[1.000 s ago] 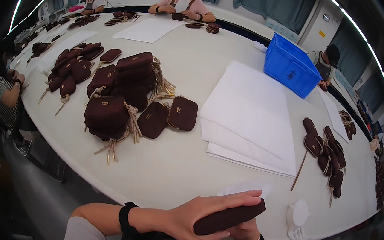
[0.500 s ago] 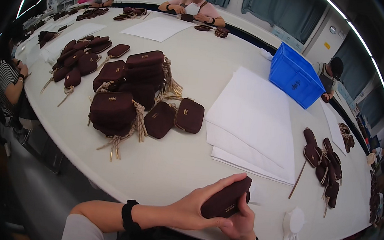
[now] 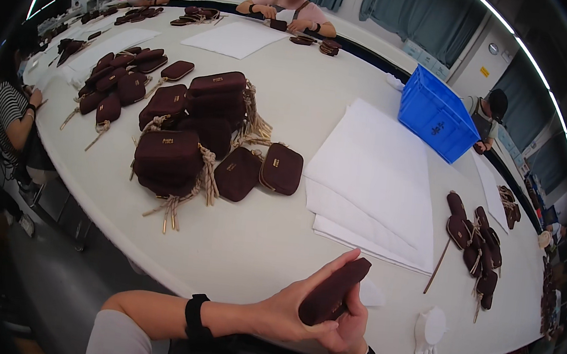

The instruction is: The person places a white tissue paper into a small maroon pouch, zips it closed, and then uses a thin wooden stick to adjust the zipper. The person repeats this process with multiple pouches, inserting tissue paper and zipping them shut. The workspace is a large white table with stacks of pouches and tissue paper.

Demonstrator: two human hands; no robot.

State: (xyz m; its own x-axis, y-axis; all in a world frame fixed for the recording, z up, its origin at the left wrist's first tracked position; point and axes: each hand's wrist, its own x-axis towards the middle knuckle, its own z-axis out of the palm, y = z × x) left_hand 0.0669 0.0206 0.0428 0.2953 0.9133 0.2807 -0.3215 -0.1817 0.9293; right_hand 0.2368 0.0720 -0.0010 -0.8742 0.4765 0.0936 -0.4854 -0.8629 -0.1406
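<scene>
A small dark maroon pouch [image 3: 334,290] is held up above the near edge of the table, tilted with its far end to the right. My left hand [image 3: 284,307] wraps its left side, the thumb across the lower end. Around the right side and underneath, my right hand [image 3: 350,330] grips it too, some fingers hidden behind the pouch. Farther left stand piled maroon pouches [image 3: 168,159] with beige cord tassels and gold tips. Two more pouches, one of them a flat-lying pouch [image 3: 281,168], rest beside the pile.
White sheets [image 3: 372,179] lie stacked mid-table, a blue crate [image 3: 437,117] beyond them. Pouches with cords [image 3: 475,240] and a white handled object [image 3: 430,334] are at right. Another heap of pouches [image 3: 118,82] is at left. Several people sit around the table.
The pouch in my hands has turned, now showing more of its narrow side and less of its gold-marked face. My hands stay in nearly the same place around it.
</scene>
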